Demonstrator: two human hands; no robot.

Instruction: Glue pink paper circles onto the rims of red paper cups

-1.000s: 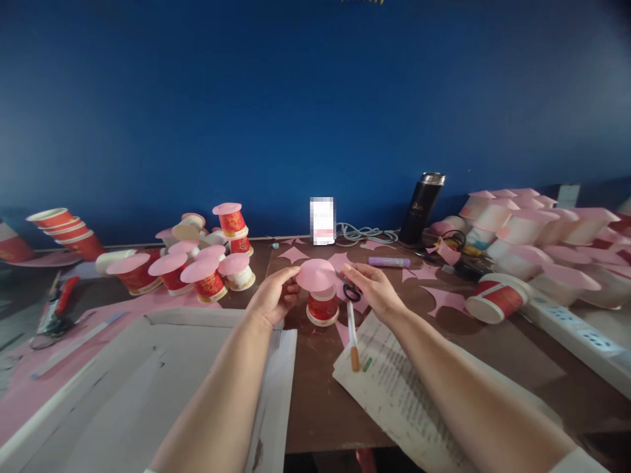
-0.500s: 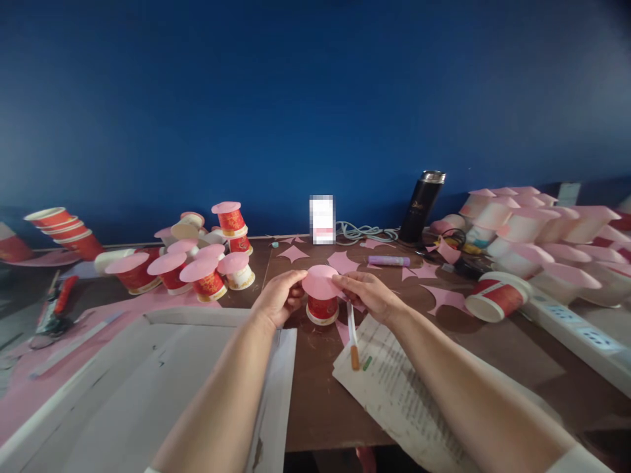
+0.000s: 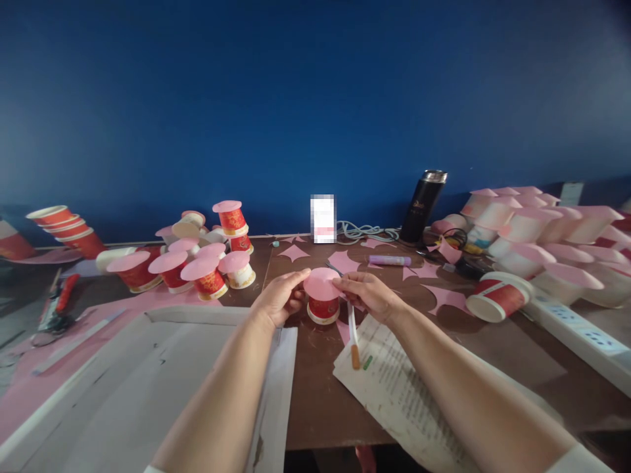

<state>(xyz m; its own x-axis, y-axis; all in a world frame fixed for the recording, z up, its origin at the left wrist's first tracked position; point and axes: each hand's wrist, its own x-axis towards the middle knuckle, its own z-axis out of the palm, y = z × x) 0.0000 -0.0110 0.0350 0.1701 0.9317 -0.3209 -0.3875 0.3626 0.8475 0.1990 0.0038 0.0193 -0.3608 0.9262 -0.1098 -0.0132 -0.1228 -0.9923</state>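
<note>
A pink paper disc [image 3: 321, 285] lies on the upturned base of a red paper cup [image 3: 323, 310], which stands rim down on the brown table. My left hand [image 3: 282, 297] pinches the disc's left edge between thumb and finger. On the opposite edge, my right hand [image 3: 367, 293] pinches it too, other fingers curled. Just below my right hand lies a brush-like stick [image 3: 352, 335] with a white shaft and brown end, partly over a printed sheet [image 3: 394, 374]. Pink paper offcuts [image 3: 344, 261] are scattered behind the cup.
Several red cups with pink discs [image 3: 202, 270] stand at left, near stacked cups [image 3: 69, 230]. At right are many pink-topped cups [image 3: 532, 223], a lying cup [image 3: 500, 295], a power strip [image 3: 582, 328] and a black flask [image 3: 422, 207]. A purple tube [image 3: 389, 261] lies behind. A white tray [image 3: 197, 316] fills the front left.
The disc has tilted or settled slightly lower on the cup, with both hands still at its edges. Otherwise the scene has only shifted a little in view.
</note>
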